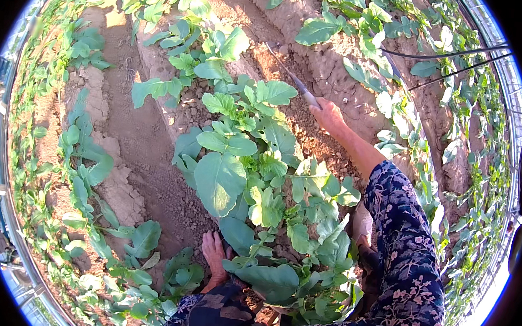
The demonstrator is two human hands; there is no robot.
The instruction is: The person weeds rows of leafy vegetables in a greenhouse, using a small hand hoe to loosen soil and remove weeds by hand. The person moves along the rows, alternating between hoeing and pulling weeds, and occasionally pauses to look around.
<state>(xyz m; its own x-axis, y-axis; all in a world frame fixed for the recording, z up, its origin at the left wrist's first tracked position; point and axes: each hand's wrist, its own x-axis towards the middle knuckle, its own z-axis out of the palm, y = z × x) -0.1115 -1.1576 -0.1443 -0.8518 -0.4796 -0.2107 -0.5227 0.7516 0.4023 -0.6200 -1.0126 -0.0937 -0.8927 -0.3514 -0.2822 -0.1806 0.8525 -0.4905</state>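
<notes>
My right hand [327, 115] grips the pale handle of a hand tool [297, 81] with a long, thin metal shaft. Its far end reaches loose reddish soil [266, 61] in the furrow; the shape of that end is too small to tell. Between my hands grow broad-leaved green plants [225, 161], some leaves pitted with holes. My left hand [214, 254] is low beside these plants, near my leg, its fingers apart over the soil. I see nothing held in it, though leaves and my clothing hide part of that area.
Bare furrow soil [155, 157] runs left of the middle row. Another leafy row [84, 162] stands farther left. Two black hoses or cables [448, 54] reach across the plants at upper right. My light-coloured shoe [363, 222] is beside the row. A metal frame [8, 203] borders the left side.
</notes>
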